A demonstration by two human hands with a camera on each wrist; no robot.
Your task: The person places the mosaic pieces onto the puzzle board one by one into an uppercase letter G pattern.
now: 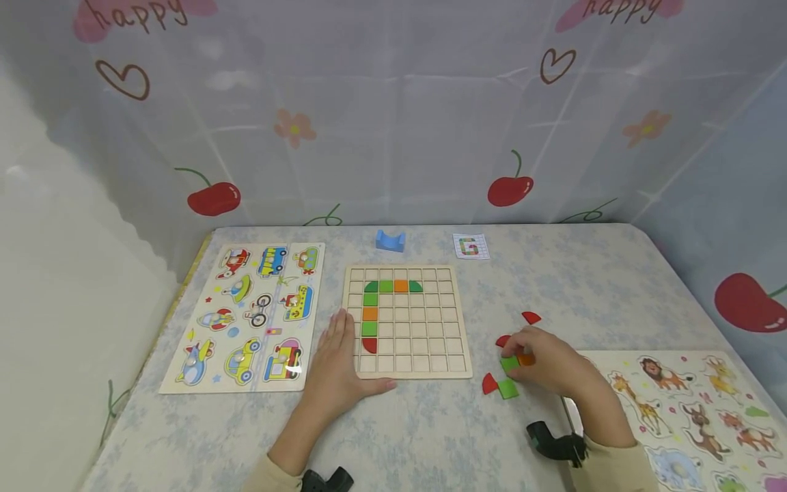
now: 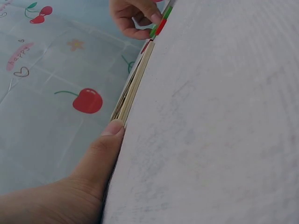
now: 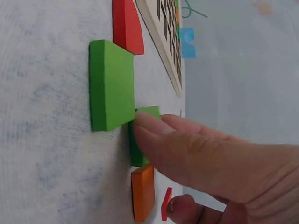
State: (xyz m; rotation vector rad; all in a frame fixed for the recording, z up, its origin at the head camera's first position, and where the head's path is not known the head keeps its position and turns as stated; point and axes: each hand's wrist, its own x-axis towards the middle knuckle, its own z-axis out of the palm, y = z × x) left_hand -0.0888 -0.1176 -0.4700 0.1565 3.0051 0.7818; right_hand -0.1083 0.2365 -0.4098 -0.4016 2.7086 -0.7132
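My left hand rests at the lower left corner of a wooden grid board, fingers straight along its left side and thumb by the front edge. Green, orange and red pieces sit in some grid cells, in a bent line. To the right of the board, my right hand pinches a green square block between thumb and fingers. Around it on the table lie another green square, an orange block and several red quarter-round pieces, one of them to the left.
A vehicle puzzle board lies at the left, an animal puzzle board at the lower right. Behind the grid board are a blue stand and a small pattern card. A printed curtain hangs at the table's back.
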